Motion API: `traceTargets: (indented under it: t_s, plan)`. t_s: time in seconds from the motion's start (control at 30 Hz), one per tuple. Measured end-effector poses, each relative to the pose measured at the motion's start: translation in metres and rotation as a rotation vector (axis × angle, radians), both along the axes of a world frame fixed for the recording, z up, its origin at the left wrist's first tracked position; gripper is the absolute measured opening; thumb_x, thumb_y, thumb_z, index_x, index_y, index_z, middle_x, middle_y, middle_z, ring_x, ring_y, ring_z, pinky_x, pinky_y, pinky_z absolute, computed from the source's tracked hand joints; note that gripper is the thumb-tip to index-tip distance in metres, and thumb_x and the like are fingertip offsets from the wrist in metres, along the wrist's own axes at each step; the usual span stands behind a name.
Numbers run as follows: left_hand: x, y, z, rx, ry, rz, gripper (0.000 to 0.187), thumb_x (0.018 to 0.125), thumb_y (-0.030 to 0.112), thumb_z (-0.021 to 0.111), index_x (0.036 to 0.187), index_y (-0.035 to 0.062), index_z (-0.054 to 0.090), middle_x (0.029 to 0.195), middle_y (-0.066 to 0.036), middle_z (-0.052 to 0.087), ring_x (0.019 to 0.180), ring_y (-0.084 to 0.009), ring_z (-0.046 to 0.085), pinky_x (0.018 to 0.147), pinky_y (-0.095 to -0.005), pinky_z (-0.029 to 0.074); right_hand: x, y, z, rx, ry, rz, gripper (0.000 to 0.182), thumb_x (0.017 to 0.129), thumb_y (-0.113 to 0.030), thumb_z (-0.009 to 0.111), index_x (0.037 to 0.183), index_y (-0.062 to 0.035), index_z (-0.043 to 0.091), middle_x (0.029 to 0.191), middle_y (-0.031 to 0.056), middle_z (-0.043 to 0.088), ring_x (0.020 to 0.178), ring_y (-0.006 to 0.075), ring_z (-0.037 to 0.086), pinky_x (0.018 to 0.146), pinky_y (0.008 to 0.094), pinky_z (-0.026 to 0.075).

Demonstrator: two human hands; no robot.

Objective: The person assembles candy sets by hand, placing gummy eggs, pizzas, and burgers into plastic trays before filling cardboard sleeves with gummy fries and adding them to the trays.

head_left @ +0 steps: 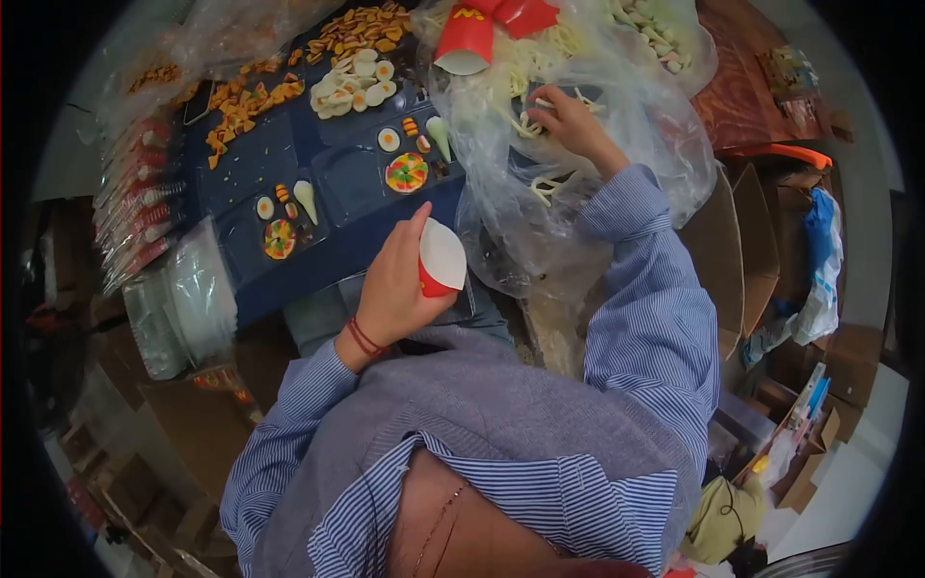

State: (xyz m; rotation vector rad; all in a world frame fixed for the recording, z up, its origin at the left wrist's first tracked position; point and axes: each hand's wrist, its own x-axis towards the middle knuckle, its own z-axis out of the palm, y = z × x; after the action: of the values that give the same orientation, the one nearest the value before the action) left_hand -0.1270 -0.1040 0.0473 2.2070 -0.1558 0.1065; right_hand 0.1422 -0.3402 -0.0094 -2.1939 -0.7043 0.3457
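Observation:
My left hand (393,279) is closed around a small red and white fries carton (443,257), its pale side turned up, close to my body at the front table edge. My right hand (570,125) reaches over an open clear plastic bag (501,217) of pale fry-shaped strips (551,188). Its fingers are bent round some of these strips, though the exact number is hidden. More red fries cartons (466,39) with a yellow logo lie at the bag's far side.
Dark trays (337,159) hold small toy foods: a pizza (406,172), fried eggs (352,87) and orange pieces (246,101). Packed red and clear pouches (140,202) stack at left beside clear bags (183,299). Cardboard boxes (737,250) stand at right.

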Motion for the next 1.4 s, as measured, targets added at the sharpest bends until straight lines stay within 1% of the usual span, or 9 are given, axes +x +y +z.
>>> traceTargets:
  t_s: [0.23,0.33,0.5,0.67,0.77,0.9,1.1,1.23,1.4]
  plan:
    - [0.006,-0.001,0.004,-0.025,-0.039,-0.011,0.092,0.062,0.017,0.079,0.139,-0.0006,0.033,0.105,-0.017,0.051,0.098,-0.0350,0.055,0.086,-0.0391,0.047,0.032,-0.009,-0.032,0.022,-0.103,-0.099,0.026,0.098,-0.030,0.050,0.102,-0.0063,0.058,0.082,0.0076,0.063,0.068,0.0181,0.059,0.067,0.0302,0.047]
    - [0.037,-0.012,0.002,0.034,-0.030,-0.100,0.088,0.064,0.021,0.079,0.137,-0.0014,0.035,0.111,-0.018,0.051,0.100,-0.0343,0.055,0.086,-0.0387,0.047,0.040,-0.016,-0.021,0.435,0.446,-0.182,0.030,0.098,-0.030,0.049,0.101,-0.0006,0.057,0.070,0.0076,0.058,0.063,0.0202,0.056,0.064,0.0329,0.047]
    - [0.133,-0.057,-0.031,0.275,-0.244,-0.380,0.076,0.062,0.026,0.078,0.124,-0.0035,0.045,0.131,-0.021,0.046,0.107,-0.0339,0.057,0.085,-0.0398,0.050,0.030,-0.015,-0.011,-0.190,-0.140,0.376,0.024,0.085,-0.022,0.062,0.099,-0.0025,0.057,0.077,0.0133,0.063,0.071,0.0299,0.062,0.065,0.0392,0.048]
    - [0.164,-0.069,-0.028,0.639,0.235,-0.424,0.075,0.060,0.028,0.079,0.121,-0.0044,0.049,0.141,-0.027,0.036,0.101,-0.0345,0.061,0.079,-0.0427,0.054,0.031,-0.013,-0.016,-0.456,-0.244,0.393,0.025,0.080,-0.021,0.064,0.094,-0.0024,0.058,0.083,0.0167,0.065,0.077,0.0353,0.063,0.068,0.0426,0.048]
    - [0.158,-0.065,-0.044,0.609,0.100,-0.375,0.074,0.061,0.028,0.078,0.120,-0.0048,0.049,0.142,-0.026,0.035,0.099,-0.0351,0.062,0.080,-0.0421,0.054,0.053,-0.034,-0.011,-0.475,-0.314,0.182,0.027,0.086,-0.028,0.060,0.089,-0.0012,0.057,0.077,0.0136,0.065,0.074,0.0276,0.064,0.064,0.0389,0.047]
    - [0.160,-0.068,-0.049,0.620,0.006,-0.369,0.074,0.062,0.033,0.078,0.119,-0.0068,0.053,0.139,-0.026,0.040,0.093,-0.0325,0.066,0.078,-0.0414,0.054,0.067,-0.056,0.029,0.252,0.270,-0.180,0.038,0.095,-0.033,0.051,0.088,0.0035,0.059,0.067,0.0047,0.059,0.069,0.0086,0.058,0.060,0.0297,0.045]
    - [0.177,-0.070,-0.046,0.610,0.161,-0.356,0.077,0.064,0.035,0.076,0.122,-0.0091,0.049,0.136,-0.024,0.042,0.093,-0.0336,0.066,0.079,-0.0419,0.054,0.040,-0.040,0.006,-0.570,-0.214,0.309,0.022,0.082,-0.011,0.063,0.103,-0.0100,0.059,0.091,0.0175,0.065,0.085,0.0414,0.060,0.073,0.0446,0.047]
    - [0.169,-0.066,-0.045,0.380,0.056,-0.275,0.083,0.065,0.036,0.074,0.126,-0.0095,0.043,0.136,-0.024,0.039,0.099,-0.0365,0.063,0.082,-0.0432,0.053,0.045,-0.042,-0.002,-0.638,-0.296,0.187,0.017,0.088,-0.015,0.059,0.104,-0.0071,0.058,0.090,0.0146,0.067,0.083,0.0340,0.064,0.072,0.0430,0.048]
    - [0.170,-0.083,-0.018,0.177,0.043,-0.112,0.088,0.064,0.035,0.074,0.131,-0.0088,0.036,0.139,-0.024,0.035,0.105,-0.0384,0.059,0.083,-0.0435,0.052,0.013,-0.036,0.003,0.556,0.680,-0.368,0.034,0.098,-0.032,0.049,0.107,-0.0008,0.060,0.092,0.0101,0.066,0.087,0.0237,0.064,0.078,0.0374,0.052]
